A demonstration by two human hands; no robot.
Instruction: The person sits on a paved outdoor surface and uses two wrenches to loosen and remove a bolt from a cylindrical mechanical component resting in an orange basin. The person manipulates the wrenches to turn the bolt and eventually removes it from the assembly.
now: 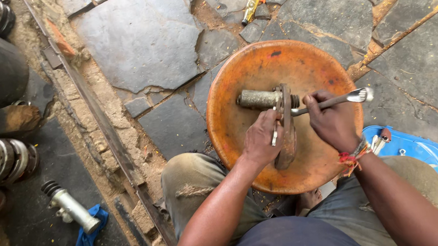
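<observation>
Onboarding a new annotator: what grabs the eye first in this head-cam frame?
The big round orange pan at centre, lying on the stone-slab floor, dominates. Over it the left hand steadies a rusty flanged metal part while the right hand grips a spanner set against it. After that, the blue tray at lower right and a silver cylinder on a blue rag at lower left.

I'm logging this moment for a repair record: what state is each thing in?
Rusty metal flanged part: upright in the orange round pan, gripped.
Left hand: closed on the part.
Right hand: closed on the silver spanner.
Silver spanner: level, on the part's hub.
Blue plastic tub: lying beside the knee.
</observation>
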